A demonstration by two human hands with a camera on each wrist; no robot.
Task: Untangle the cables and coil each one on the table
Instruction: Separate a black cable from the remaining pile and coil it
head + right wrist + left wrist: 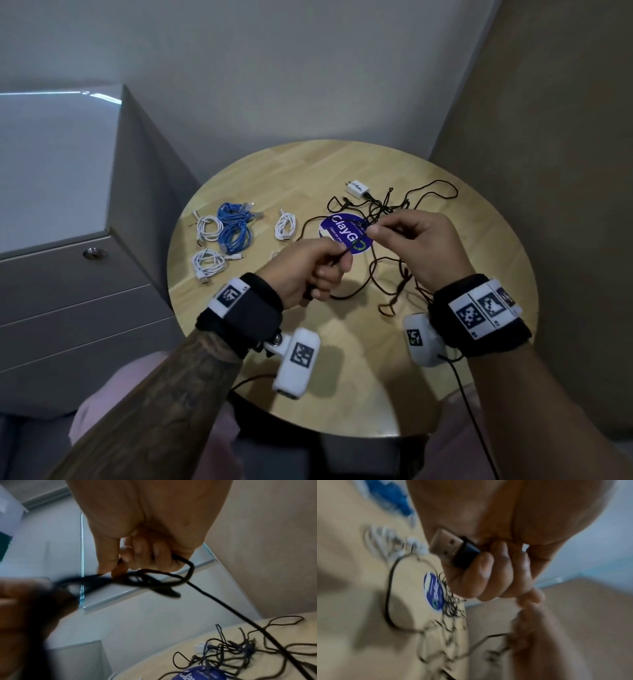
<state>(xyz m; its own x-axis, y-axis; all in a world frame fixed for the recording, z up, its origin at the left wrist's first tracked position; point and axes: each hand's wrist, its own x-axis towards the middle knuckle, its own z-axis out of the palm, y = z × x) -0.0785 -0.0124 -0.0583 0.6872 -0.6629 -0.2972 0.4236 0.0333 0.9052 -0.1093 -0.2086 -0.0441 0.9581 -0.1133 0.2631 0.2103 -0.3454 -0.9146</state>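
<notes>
Both my hands are up over the desk (342, 394), working one black cable (356, 245).

My left hand (310, 274) is curled round its USB plug (452, 548); my right hand (414, 245) pinches the cord. Coiled white cables (209, 229) and blue cables (234, 224) lie far left, the black tangle (394, 212) crosses a round blue sticker (346, 234), beside a white charger (356, 188).

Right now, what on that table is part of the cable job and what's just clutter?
Job:
black cable tangle, a strand pinched by right hand
USB plug, in left hand grip
blue coils, already coiled
white coils, already coiled

Lying about:
round blue sticker
white charger
grey drawer unit beside the table
</notes>
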